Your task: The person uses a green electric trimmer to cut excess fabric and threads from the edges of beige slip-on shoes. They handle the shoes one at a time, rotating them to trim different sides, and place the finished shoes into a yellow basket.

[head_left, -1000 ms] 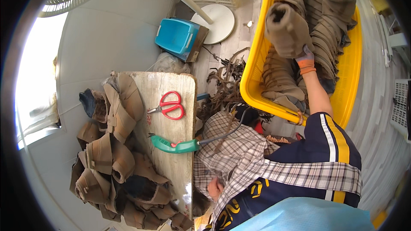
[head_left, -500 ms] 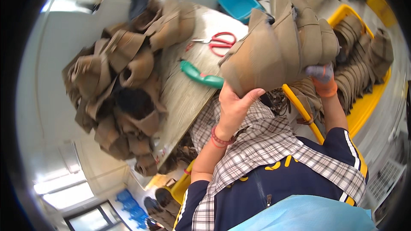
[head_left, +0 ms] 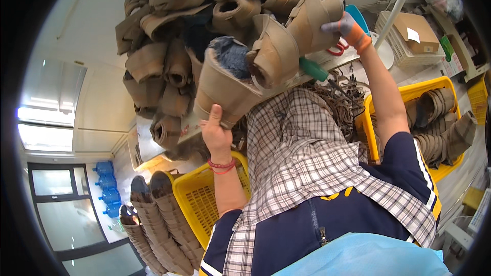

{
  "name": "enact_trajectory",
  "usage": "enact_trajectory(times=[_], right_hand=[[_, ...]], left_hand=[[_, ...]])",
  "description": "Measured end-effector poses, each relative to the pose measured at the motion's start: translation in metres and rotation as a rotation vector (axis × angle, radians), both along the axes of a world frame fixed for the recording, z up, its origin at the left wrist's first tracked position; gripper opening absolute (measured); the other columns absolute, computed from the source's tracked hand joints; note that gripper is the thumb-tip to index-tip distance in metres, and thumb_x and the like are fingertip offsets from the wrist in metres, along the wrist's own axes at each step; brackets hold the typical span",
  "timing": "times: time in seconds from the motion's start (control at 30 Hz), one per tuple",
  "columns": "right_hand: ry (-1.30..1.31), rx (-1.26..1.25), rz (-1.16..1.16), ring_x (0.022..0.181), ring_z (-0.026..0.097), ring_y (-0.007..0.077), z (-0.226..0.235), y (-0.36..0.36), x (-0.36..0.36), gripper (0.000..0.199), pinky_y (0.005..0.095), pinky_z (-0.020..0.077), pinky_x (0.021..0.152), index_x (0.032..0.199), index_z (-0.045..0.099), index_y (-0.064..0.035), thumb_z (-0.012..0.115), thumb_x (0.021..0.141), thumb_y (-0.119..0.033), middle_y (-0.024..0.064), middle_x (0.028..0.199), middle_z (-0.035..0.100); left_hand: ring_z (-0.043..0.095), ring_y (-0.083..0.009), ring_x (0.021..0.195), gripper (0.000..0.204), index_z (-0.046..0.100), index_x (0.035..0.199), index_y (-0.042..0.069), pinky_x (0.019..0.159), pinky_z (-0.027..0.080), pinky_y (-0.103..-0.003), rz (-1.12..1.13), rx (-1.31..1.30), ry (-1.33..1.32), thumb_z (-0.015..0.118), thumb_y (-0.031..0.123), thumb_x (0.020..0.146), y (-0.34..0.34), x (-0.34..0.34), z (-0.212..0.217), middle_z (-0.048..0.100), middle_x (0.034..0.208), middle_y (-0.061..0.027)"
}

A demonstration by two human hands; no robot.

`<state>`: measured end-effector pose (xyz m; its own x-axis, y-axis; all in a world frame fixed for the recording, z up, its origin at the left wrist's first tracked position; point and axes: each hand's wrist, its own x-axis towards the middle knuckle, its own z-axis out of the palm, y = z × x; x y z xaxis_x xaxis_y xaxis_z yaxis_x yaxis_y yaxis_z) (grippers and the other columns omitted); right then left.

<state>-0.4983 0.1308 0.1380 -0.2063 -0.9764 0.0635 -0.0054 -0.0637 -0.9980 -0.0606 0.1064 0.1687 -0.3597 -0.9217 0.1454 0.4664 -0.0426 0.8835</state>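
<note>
A row of brown boot uppers (head_left: 276, 51) spans the space between my hands, above the table's front edge. My bare left hand (head_left: 217, 133), with red bracelets on its wrist, grips the left-end boot upper (head_left: 227, 84), thumb on its outer wall and other fingers mostly hidden. That piece gapes upward and shows blue-grey fleece lining (head_left: 231, 57). At the far right end, my right hand (head_left: 349, 29), in a grey and orange glove, is closed on another boot upper (head_left: 313, 23). Behind the row lies a heap of similar uppers (head_left: 171, 66).
Red-handled scissors (head_left: 338, 49) and a green-handled tool (head_left: 314, 69) lie on the table by the row. Yellow baskets stand left (head_left: 204, 189) and right (head_left: 376, 122), the right one holding stacked uppers. Tall stacks of uppers (head_left: 158, 220) rise at lower left. A pole (head_left: 393, 13) stands beyond my right hand.
Both hands have swung left with the row of uppers, toward the heap. The hands are farther apart, and the row is stretched out, its left piece tipped open. The view has also turned.
</note>
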Motion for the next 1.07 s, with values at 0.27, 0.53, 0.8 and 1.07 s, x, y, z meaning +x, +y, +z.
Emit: enact_trajectory(times=[0.27,0.53,0.8,1.07], right_hand=[[0.882,-0.14,-0.878,0.088,0.062,0.0291,-0.074,0.012,0.054,0.043,0.0387,0.0494,0.08,0.098,0.066,-0.0058,0.077,0.074,-0.04,0.0112,0.091,0.065],[1.204,0.221,-0.402,0.099,0.059,0.0348,-0.118,-0.017,0.135,0.053,0.0432,0.0476,0.086,0.116,0.054,-0.0073,0.073,0.076,-0.037,0.0154,0.108,0.062],[0.807,0.347,-0.065,0.088,0.063,0.0345,-0.133,0.018,0.121,0.044,0.04,0.0507,0.079,0.114,0.058,-0.0083,0.069,0.073,-0.022,0.0176,0.099,0.066],[0.117,0.28,-0.15,0.059,0.059,0.0116,-0.1,0.09,0.121,0.049,0.0248,0.0472,0.055,0.115,0.062,-0.0057,0.074,0.08,-0.037,0.0035,0.075,0.066]], left_hand=[[0.054,-0.0261,0.116,0.05,0.047,0.132,0.001,0.099,0.045,-0.042,0.158,0.166,0.328,0.064,0.022,0.09,0.004,0.041,-0.052,0.054,0.129,-0.0115],[0.057,-0.0211,0.106,0.044,0.051,0.125,-0.004,0.093,0.043,-0.031,0.312,-0.314,-0.082,0.063,0.022,0.092,0.015,0.026,-0.049,0.058,0.123,-0.0113],[0.06,-0.0244,0.103,0.043,0.05,0.124,-0.008,0.092,0.044,-0.033,0.47,-0.31,-0.008,0.061,0.021,0.093,0.006,0.047,-0.04,0.06,0.119,-0.0125],[0.054,-0.0316,0.118,0.04,0.053,0.124,0.0,0.102,0.042,-0.049,0.166,0.217,0.689,0.058,0.023,0.091,-0.034,0.102,-0.009,0.058,0.127,-0.0145]])
